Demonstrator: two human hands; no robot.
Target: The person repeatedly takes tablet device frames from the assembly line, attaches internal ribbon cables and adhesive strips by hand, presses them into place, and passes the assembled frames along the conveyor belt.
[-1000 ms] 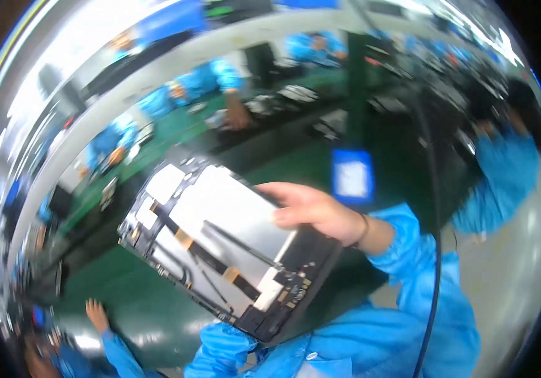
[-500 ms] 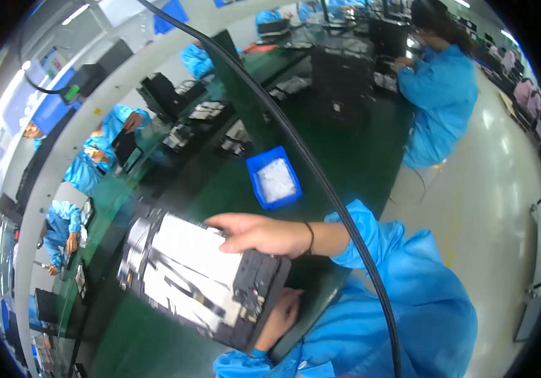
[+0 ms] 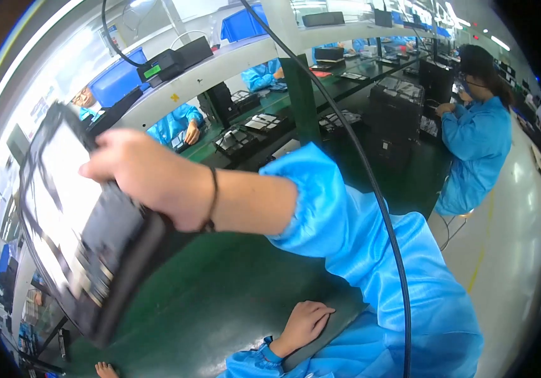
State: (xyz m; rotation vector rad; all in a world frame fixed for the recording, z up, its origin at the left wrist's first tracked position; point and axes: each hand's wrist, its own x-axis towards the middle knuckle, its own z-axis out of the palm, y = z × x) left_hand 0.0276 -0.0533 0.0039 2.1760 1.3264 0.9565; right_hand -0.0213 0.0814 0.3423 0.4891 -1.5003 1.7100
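My right hand (image 3: 141, 170), blurred by motion, grips the edge of an opened black tablet-like device (image 3: 72, 220), raised and tilted at the left. White panels, dark cables and a strip of small circuit parts show on the device's inner face. My right forearm, with a thin dark band at the wrist, stretches across the view in a loose blue sleeve (image 3: 371, 246). My left hand (image 3: 305, 324) lies palm down at the near table edge, its fingers stretched out, apart from the device. A blue strap (image 3: 269, 351) circles its wrist.
The green table (image 3: 220, 290) runs away to the back. Black crates (image 3: 396, 113) stand on it at the far right, near a seated person in blue (image 3: 478, 138). A shelf (image 3: 232, 60) crosses above. A black cable (image 3: 352, 138) hangs across the view. Someone's fingers (image 3: 104, 370) show at the lower edge.
The device has moved left and up in my right hand. My left hand, earlier partly behind it, now lies in plain sight. The view has shifted; the blue tray is no longer seen.
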